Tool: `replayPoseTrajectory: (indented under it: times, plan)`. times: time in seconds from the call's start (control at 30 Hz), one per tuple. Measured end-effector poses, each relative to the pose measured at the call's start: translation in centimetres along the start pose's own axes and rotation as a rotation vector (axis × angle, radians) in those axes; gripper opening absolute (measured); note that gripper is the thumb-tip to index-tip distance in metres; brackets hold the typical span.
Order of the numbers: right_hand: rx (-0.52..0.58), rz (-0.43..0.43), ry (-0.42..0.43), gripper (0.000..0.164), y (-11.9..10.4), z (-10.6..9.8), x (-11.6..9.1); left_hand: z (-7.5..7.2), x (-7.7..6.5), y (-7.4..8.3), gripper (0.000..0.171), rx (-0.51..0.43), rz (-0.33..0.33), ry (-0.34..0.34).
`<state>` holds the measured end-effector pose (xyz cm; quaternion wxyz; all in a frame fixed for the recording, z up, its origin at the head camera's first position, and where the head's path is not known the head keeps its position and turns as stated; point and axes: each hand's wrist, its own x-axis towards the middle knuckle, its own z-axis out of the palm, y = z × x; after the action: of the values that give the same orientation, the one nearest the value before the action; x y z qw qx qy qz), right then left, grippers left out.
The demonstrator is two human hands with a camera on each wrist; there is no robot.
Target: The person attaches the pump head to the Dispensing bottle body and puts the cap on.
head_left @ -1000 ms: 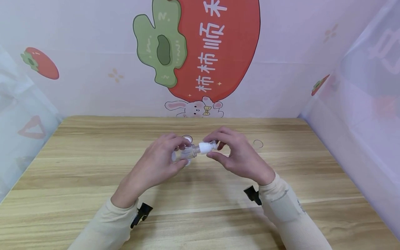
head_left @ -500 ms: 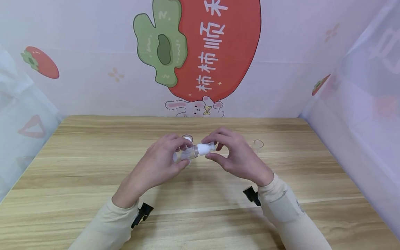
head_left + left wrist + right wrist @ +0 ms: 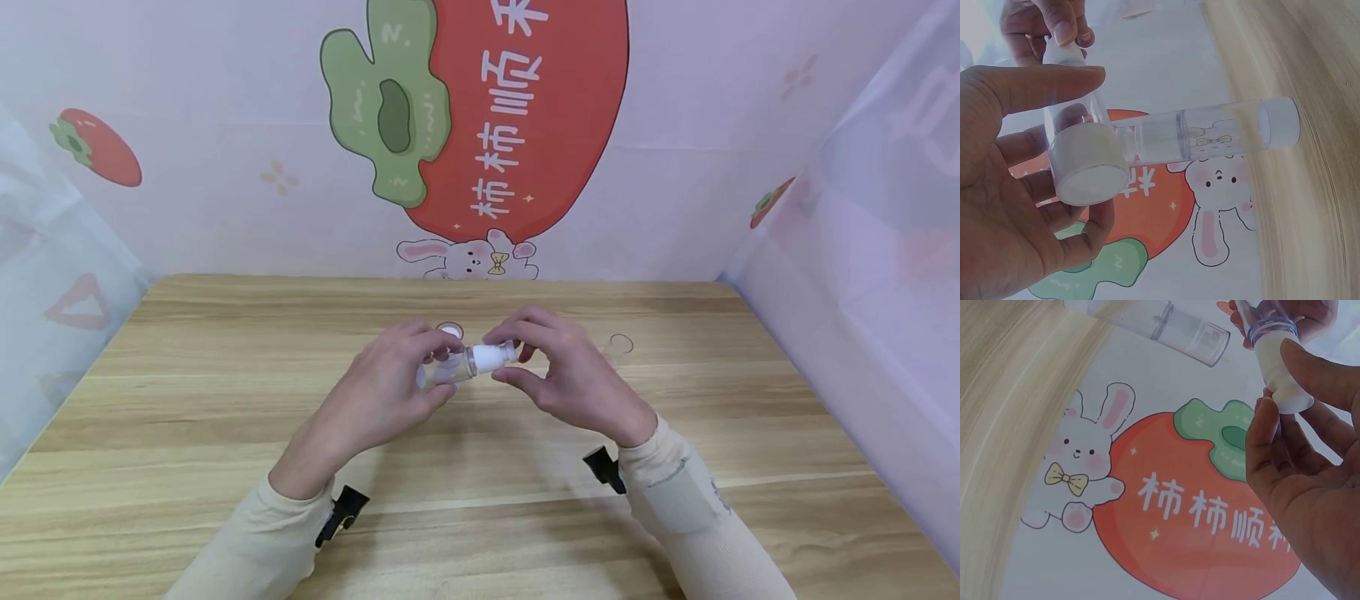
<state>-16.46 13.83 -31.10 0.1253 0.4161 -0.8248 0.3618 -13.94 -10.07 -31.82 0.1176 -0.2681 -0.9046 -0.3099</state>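
A small clear bottle with a white base lies level between my hands. My left hand holds its body between thumb and fingers. At the bottle's neck sits a white pump head, which my right hand pinches with thumb and fingertips; it meets the bottle's shoulder with no thread showing. Just beyond the left hand stands a second clear bottle with a white base, largely hidden in the head view. The right wrist view shows that bottle at the top.
Behind my right hand a clear, round-rimmed piece, like a cap, stands on the wooden table. A printed sheet with a large red fruit and a rabbit hangs at the back edge. Pale sheets line both sides.
The pump head has moved left against the bottle, and the neck threads seen between them a second ago are now covered. Both hands have barely shifted.
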Motion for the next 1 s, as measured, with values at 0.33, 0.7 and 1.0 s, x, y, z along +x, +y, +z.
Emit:
replayPoseTrajectory:
  times: [0.33,0.7,1.0]
  plan:
    - [0.001,0.01,-0.022,0.033,0.07,-0.04,0.04,0.06,-0.02,0.01,0.035,0.01,0.011,0.009]
    - [0.02,0.046,-0.067,0.025,0.12,-0.18,0.13,0.12,-0.08,0.13,0.035,0.022,0.013,0.023]
    - [0.008,0.098,-0.102,0.015,-0.02,-0.17,0.09,0.27,-0.07,0.19,0.036,0.012,0.013,0.021]
